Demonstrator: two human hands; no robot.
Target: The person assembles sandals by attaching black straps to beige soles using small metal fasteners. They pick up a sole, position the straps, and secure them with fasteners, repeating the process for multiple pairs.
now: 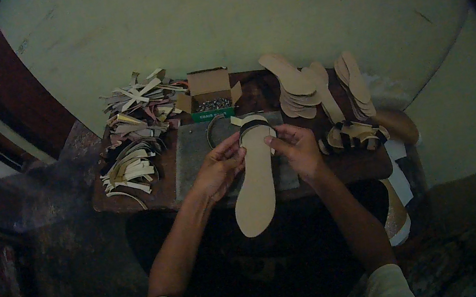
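Beige insole [256,182] is gripped between both hands: the left hand [221,171] closes at its left edge, beside the dark strap [254,125]; the right hand [298,149] lays its thumb on top. Forearms converge forward. Insole's near end passes the table [163,197] edge; beyond stands an open box [208,82].

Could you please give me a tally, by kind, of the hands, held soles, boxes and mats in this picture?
Hands: 2 (left hand, right hand)
Held sole: 1
Open box: 1
Grey mat: 1
Total: 5
The stacked soles and piled strips overlap too much to count, so they are left out.
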